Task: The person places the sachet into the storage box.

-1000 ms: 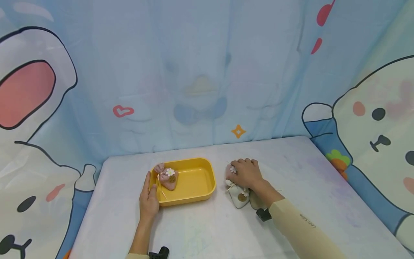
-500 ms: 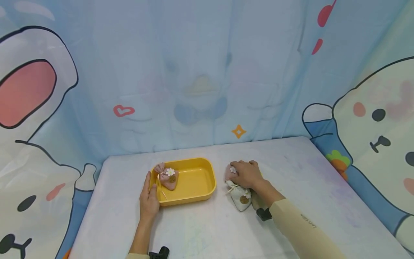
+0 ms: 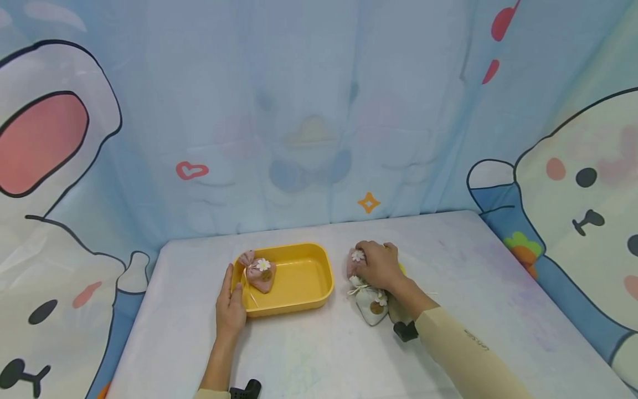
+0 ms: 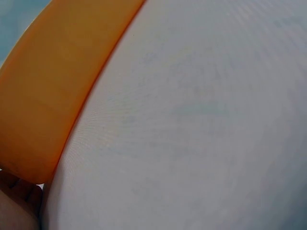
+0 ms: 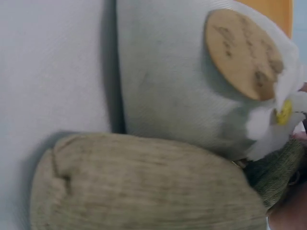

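Note:
My left hand (image 3: pixel 230 310) grips the left end of a yellow tray (image 3: pixel 326 277), thumb at the rim and fingers along the outer side. A pink drawstring pouch (image 3: pixel 260 276) with a white flower lies inside the tray's left part. To the right, my right hand (image 3: pixel 381 266) reaches over a group of pouches and holds another pink pouch (image 3: pixel 353 265), its fingers curled down over it. A white pouch (image 3: pixel 370 307) with a round tag lies just below that hand. Beside it, partly under the wrist, is an olive-brown pouch (image 5: pixel 144 182).
A white cloth-covered table (image 3: pixel 319 354) carries everything. Something yellow (image 3: pixel 402 269) peeks out behind my right hand. A blue cartoon-printed curtain (image 3: pixel 299 111) hangs along the table's back edge. The tray's outer wall (image 4: pixel 57 81) fills the left wrist view's upper left.
The right hand has shifted slightly up with the pink pouch, and the yellow thing behind it now shows. The white pouch has slid a little toward the near side. The left hand and tray stay put.

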`<state>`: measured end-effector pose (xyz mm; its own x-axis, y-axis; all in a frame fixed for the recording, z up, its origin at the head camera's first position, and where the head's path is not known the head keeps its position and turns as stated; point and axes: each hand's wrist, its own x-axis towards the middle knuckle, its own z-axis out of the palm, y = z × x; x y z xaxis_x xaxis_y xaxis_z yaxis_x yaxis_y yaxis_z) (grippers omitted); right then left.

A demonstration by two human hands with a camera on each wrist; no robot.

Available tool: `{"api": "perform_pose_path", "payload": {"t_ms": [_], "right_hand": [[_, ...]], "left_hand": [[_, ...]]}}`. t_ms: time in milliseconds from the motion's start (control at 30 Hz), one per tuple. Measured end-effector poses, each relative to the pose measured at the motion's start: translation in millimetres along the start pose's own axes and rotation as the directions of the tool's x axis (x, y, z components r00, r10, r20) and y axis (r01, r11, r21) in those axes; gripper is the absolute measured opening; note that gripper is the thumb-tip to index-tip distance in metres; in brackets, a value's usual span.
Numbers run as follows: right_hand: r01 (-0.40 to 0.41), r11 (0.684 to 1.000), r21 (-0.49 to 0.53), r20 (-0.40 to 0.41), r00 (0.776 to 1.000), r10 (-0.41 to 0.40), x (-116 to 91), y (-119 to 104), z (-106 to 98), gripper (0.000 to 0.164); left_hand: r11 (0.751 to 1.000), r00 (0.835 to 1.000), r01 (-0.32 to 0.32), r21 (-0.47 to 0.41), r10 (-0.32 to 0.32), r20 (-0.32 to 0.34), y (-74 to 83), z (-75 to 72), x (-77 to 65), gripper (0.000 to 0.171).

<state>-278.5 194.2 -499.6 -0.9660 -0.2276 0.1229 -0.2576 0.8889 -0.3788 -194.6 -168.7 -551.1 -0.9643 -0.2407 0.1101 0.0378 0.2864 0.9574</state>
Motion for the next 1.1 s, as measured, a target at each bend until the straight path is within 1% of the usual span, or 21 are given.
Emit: {"api": "perform_pose_path", "payload": {"t_ms": [67, 200, 400, 533, 733, 833, 900, 1000, 1100], "right_hand": [[0.003, 0.999, 0.033, -0.031, 1.0, -0.002, 1.3, -1.8, -1.3, 0.057], [0.009, 0.994, 0.107, -0.068, 0.998, -0.002, 4.2, -5.7, -5.2, 0.061], [-0.009, 0.979, 0.202, -0.093, 0.995, 0.029, 5.5, -12.8, -11.6, 0.068], [-0.008, 0.965, 0.261, -0.109, 0.993, 0.038, 4.8, -17.1, -13.8, 0.07], [-0.021, 0.932, 0.361, -0.121, 0.99, 0.069, 5.0, -22.6, -16.2, 0.081], [-0.037, 0.911, 0.412, -0.113, 0.989, 0.091, 6.2, -25.5, -16.5, 0.084], [-0.032, 0.892, 0.452, -0.112, 0.989, 0.092, 7.1, -28.1, -17.1, 0.086], [0.002, 0.865, 0.501, -0.129, 0.989, 0.073, 8.6, -33.8, -17.7, 0.085], [0.05, 0.849, 0.526, -0.166, 0.985, 0.045, 9.3, -42.2, -18.7, 0.074]], "left_hand": [[1.0, 1.0, -0.001, -0.001, 0.001, 0.0, -0.4, 0.0, 0.3, 0.057], [1.0, 1.0, -0.002, -0.001, 0.002, -0.003, 0.4, -0.4, 0.4, 0.056], [1.0, 1.0, -0.02, -0.007, 0.02, -0.006, 2.2, -0.3, -0.8, 0.056], [1.0, 1.0, -0.026, -0.001, 0.026, -0.015, 0.9, -0.1, -1.1, 0.056], [1.0, 0.999, -0.029, -0.003, 0.029, -0.018, -0.4, 0.3, -0.6, 0.056], [1.0, 1.0, -0.02, -0.008, 0.02, -0.016, -0.8, 0.6, -0.4, 0.056], [1.0, 1.0, -0.019, -0.009, 0.018, -0.015, -0.9, 0.7, -0.4, 0.056], [1.0, 1.0, -0.021, -0.012, 0.02, -0.015, -0.4, 0.7, -0.3, 0.056], [0.999, 0.999, -0.03, -0.018, 0.03, -0.011, 0.5, 0.8, -0.3, 0.056]]}}
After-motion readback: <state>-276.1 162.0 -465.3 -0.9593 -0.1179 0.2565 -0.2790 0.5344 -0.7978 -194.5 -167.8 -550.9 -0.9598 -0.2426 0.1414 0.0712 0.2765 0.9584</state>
